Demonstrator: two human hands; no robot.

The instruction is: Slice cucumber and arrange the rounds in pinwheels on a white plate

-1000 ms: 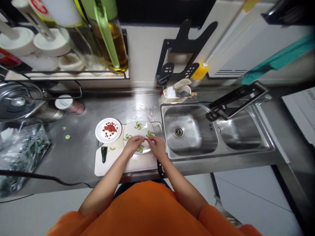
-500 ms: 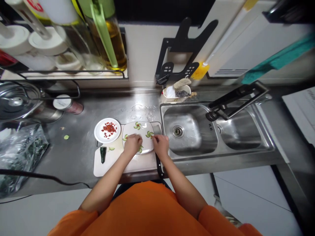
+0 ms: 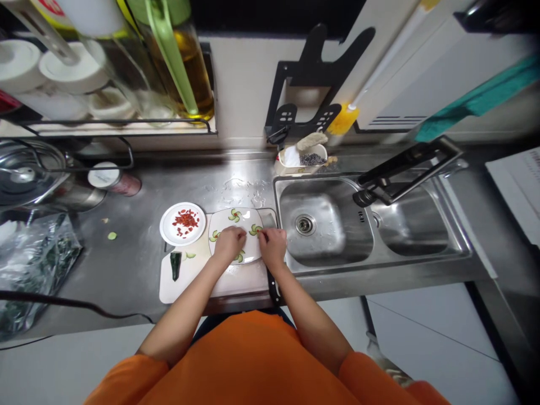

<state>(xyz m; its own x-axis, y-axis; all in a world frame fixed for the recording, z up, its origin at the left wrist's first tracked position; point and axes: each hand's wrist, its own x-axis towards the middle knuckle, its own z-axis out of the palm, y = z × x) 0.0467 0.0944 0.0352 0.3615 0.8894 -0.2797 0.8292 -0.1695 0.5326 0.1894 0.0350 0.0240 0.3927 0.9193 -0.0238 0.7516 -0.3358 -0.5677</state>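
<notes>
A white squarish plate lies on the cutting board, bearing several pinwheels of green cucumber slices, some with a red centre. My left hand is over the plate's left half, its fingers curled together; whatever is in them is hidden. At the right edge my right hand has its fingertips pinched beside the right-hand pinwheel. What that pinch holds is too small to make out. Left of the plate stands a round white dish of red dried berries. A dark green cucumber end lies on the board.
On the right is a double steel sink with a black faucet. A plastic bag of greens and a lidded jar are at left. A rack with an oil bottle overhangs the back. A dark cable crosses the front left.
My right hand has shifted slightly left, its fingertips nearer the right-hand pinwheel. My left hand has moved very little. The view has shifted slightly.
</notes>
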